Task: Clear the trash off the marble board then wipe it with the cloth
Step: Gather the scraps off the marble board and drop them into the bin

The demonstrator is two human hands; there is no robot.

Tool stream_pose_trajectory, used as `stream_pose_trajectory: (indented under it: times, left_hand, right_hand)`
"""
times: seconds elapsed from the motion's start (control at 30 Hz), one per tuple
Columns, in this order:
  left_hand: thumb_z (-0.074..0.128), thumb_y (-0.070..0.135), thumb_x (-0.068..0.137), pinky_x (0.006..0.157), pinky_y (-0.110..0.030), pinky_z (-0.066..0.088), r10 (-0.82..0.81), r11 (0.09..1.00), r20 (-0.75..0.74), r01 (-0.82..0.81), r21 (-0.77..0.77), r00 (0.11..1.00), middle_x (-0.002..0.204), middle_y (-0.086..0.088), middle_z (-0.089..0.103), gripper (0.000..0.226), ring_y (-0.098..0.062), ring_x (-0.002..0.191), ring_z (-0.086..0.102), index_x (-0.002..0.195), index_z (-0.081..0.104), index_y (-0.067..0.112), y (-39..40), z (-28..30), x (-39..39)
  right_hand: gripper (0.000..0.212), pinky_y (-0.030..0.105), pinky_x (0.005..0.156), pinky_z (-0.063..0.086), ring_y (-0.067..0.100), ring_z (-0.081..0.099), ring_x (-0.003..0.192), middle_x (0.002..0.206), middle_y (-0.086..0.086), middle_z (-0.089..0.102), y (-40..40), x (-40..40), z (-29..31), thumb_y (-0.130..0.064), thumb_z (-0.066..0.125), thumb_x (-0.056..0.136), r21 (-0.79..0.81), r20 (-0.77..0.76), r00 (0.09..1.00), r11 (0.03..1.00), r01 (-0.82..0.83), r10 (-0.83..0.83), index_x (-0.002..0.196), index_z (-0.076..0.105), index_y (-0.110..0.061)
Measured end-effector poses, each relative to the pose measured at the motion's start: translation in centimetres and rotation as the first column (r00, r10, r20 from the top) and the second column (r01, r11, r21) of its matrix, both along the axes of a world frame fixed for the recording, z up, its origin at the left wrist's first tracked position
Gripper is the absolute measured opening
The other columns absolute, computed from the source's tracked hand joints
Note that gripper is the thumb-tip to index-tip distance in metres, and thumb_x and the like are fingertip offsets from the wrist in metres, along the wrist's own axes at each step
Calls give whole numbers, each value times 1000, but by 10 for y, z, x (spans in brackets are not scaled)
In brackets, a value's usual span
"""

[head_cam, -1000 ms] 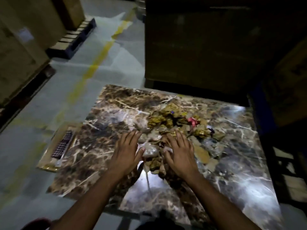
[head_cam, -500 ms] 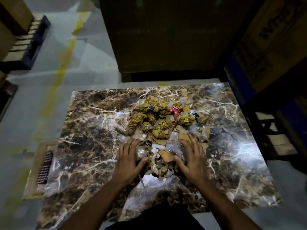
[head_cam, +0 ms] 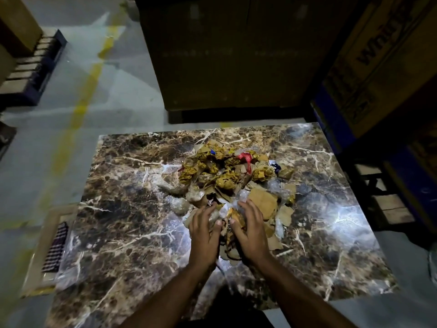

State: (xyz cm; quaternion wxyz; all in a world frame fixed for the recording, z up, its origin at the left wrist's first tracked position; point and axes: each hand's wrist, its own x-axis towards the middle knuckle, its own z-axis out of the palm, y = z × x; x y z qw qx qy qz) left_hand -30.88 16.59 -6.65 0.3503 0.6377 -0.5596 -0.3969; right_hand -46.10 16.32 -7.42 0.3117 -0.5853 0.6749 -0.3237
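The trash point(head_cam: 236, 176), a heap of crumpled yellow-brown wrappers, torn brown paper, clear plastic and one red scrap, lies on the middle of the marble board point(head_cam: 132, 214), running from under the fingertips away toward the board's far edge. The left hand point(head_cam: 204, 229) and the right hand point(head_cam: 250, 229) sit side by side on the near end of the heap, thumbs almost touching. Their fingers are loosely curved and close together, cupped over the paper and plastic between them; whether they have really closed on a clump or are only pressing and raking it together cannot be told.

Beyond the fingertips the bulk of the heap lies untouched. Out to either side of the hands, and between the wrists and the near edge, the board shows bare and glossy, with a bright glare patch right of the right hand.

Well left of the left hand, off the board's left edge, a dark checked cloth point(head_cam: 55, 249) lies on a flat piece of cardboard point(head_cam: 45, 235) on the floor.

Judged from this, the clearing looks barely begun: nearly all the trash is on the board, and wiping has not started.
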Motion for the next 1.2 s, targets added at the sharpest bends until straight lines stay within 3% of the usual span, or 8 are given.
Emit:
stream_pose_trajectory:
  times: [0.23, 0.33, 0.43, 0.57, 0.8, 0.97, 1.1, 1.2]
  left_hand:
    - [56, 58, 85, 91, -23, 47, 81, 997, -205, -78, 23, 975, 124, 13, 56, 28, -2, 114, 56, 111, 55, 49, -12, 6, -9]
    - [64, 45, 84, 85, -15, 48, 123, 992, -292, -112, 55, 949, 119, 17, 61, 31, -4, 110, 59, 113, 57, 39, -15, 11, -13]
    - [69, 44, 83, 93, -30, 53, 174, 985, -367, -153, 86, 914, 121, 22, 63, 39, -9, 114, 62, 120, 60, 37, -13, 11, -17]
    - [70, 48, 79, 96, -41, 56, 249, 968, -437, -230, 97, 864, 128, 12, 66, 48, -13, 115, 65, 125, 63, 38, -15, 25, -28]
    - [71, 33, 86, 84, -22, 55, 216, 971, -422, -240, -4, 881, 127, 5, 61, 24, -4, 109, 64, 109, 73, 34, -24, 53, -41]
    - [71, 43, 81, 89, -30, 54, 245, 964, -490, -263, 32, 837, 138, 9, 59, 13, -2, 117, 60, 88, 74, 32, -31, 61, -40]
    - [71, 39, 81, 68, -32, 53, 276, 951, -592, -303, 56, 757, 92, -3, 72, 26, -7, 75, 66, 89, 64, 15, -33, 75, -41]
    - [71, 54, 71, 75, -52, 56, 281, 952, -624, -295, 85, 729, 86, -4, 68, 36, -21, 81, 65, 84, 63, 21, -36, 80, -39]
  right_hand:
    - [34, 31, 102, 44, 11, 49, 129, 127, -18, 53, -7, 9, 9, -56, 54, 91, -41, 188, 982, 998, 39, -30, 116, 59, -33]
    - [35, 39, 101, 47, 10, 52, 123, 126, -12, 57, -10, 14, 12, -51, 58, 91, -32, 247, 967, 997, 70, -60, 122, 56, -36]
    - [49, 32, 107, 41, 9, 46, 131, 140, -16, 49, -13, 16, 21, -53, 59, 89, 28, 295, 952, 997, 74, -79, 135, 45, -45]
    - [70, 18, 98, 42, -3, 49, 122, 136, -12, 45, -18, 19, 38, -48, 56, 87, 101, 411, 903, 991, 88, -122, 151, 46, -22]
    - [54, 37, 82, 53, 16, 59, 101, 117, -8, 53, -21, 20, 55, -62, 53, 80, 24, 440, 878, 980, 197, -188, 121, 56, -27]
    - [42, 41, 79, 53, 17, 66, 95, 104, -7, 68, -22, 23, 70, -59, 54, 84, 35, 585, 798, 988, 153, -145, 114, 58, -30]
    - [40, 31, 79, 46, 6, 61, 87, 93, -10, 66, -30, 29, 95, -61, 42, 93, 29, 661, 726, 974, 226, -188, 94, 61, -26]
    - [53, 27, 78, 48, 15, 63, 89, 95, 1, 68, -36, 28, 112, -63, 40, 99, 56, 674, 713, 975, 213, -195, 89, 64, -16]
